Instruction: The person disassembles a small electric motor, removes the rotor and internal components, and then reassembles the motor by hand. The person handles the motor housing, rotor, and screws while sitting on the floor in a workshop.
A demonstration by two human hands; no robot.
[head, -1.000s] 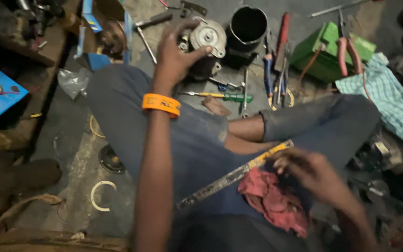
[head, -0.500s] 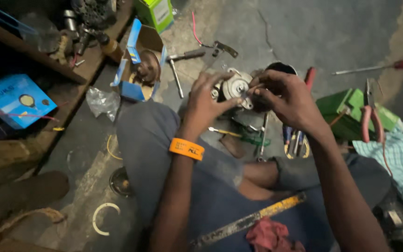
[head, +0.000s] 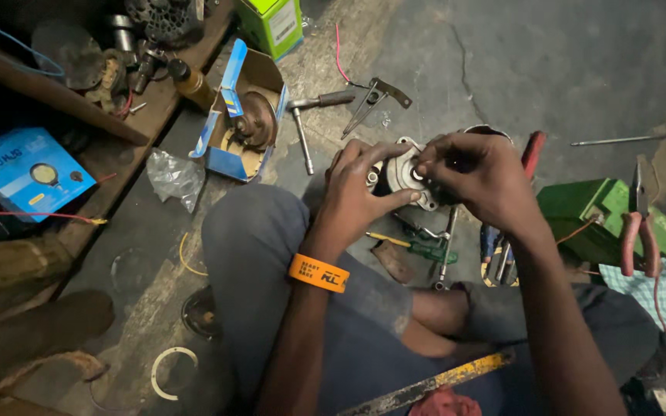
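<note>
**Both hands closed on small metal motor part over workshop floor**

A firm two-hand grip is seen on the round metal motor part (head: 405, 176): the left hand (head: 360, 185) is wrapped round its near side w/ thumb laid along the lower edge, while the right hand (head: 478, 173) is pinched on its top face, fingertips (head: 425, 163) pressed at the centre hub. The part is held just above the concrete floor (head: 580, 69), in front of the person's bent knees, approx. mid-frame. An orange wristband (head: 318, 273) is worn on the left wrist.

Tools are scattered around: a green-handled screwdriver (head: 414, 246) lies just below the part, a T-handle wrench (head: 306, 127) to the left of it, red-handled pliers (head: 640, 227) rest on a green box (head: 587, 219) at right, and a long red-handled screwdriver (head: 637, 139) lies further back. An open blue carton (head: 237, 115) w/ a rusty disc inside stands at left, a crumpled plastic bag (head: 175, 177) beside it. A yellow-edged ruler (head: 425, 385) is laid across the lap.
</note>
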